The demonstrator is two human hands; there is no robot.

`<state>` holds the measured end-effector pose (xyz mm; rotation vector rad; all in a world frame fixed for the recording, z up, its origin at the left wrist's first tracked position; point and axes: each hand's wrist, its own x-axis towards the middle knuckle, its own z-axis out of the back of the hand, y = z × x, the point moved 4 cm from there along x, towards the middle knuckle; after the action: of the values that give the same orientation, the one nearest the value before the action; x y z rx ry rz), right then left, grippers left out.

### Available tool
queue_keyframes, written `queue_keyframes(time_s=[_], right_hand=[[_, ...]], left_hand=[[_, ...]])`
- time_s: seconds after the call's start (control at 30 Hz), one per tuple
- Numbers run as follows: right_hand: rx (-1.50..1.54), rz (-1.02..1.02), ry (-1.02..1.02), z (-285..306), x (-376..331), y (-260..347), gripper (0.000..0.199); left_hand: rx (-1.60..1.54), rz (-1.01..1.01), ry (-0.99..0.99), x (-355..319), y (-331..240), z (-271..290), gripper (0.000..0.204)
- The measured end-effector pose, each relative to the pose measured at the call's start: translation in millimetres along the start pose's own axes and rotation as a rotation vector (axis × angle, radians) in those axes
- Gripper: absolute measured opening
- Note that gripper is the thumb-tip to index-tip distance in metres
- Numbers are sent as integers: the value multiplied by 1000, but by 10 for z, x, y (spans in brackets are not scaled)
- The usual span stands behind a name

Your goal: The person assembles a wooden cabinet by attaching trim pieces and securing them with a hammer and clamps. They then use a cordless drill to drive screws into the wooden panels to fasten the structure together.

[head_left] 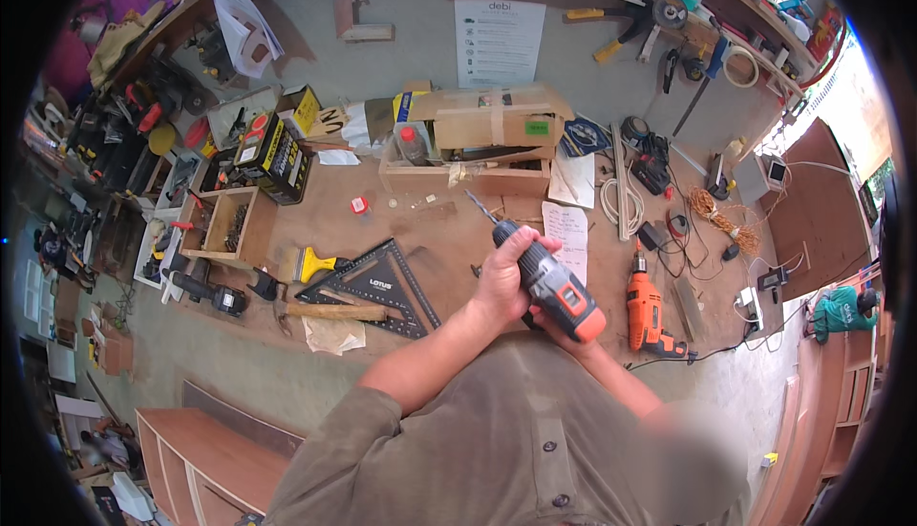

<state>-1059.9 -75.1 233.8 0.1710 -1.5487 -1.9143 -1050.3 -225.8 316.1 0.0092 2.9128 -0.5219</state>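
A cordless drill (559, 292), grey and black with orange, is held before my chest with its long bit pointing up and to the left. My left hand (511, 268) wraps around the drill near its black chuck. Below the drill's body, my right hand (546, 323) grips it from underneath; most of its fingers are hidden. A handwritten paper sheet (570, 230) lies on the workbench just behind the drill. To its right rests a corded orange drill (646, 308). Left of my hands are a black triangular square (377, 282), a claw hammer (334, 311) and a yellow-handled brush (313, 263).
A cardboard box (497, 115) sits on a wooden tray at the back of the workbench (325, 211). Black tin (277, 158) and a wooden box (229, 225) stand at left. Coiled cords (721, 220) and a black drill (652, 168) lie at right. Two people appear farther off.
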Motion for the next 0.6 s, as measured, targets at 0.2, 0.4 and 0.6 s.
queue_keyframes(time_s=[0.2, 0.4, 0.6], right_hand=[[281, -159, -154, -72, 157, 270, 37], [149, -19, -167, 18, 75, 20, 37], [297, -157, -194, -46, 86, 154, 26]], left_hand=[[-31, -142, -140, -5, -6, -53, 30], [8, -56, -73, 20, 44, -21, 28], [35, -88, -65, 34, 43, -84, 33]])
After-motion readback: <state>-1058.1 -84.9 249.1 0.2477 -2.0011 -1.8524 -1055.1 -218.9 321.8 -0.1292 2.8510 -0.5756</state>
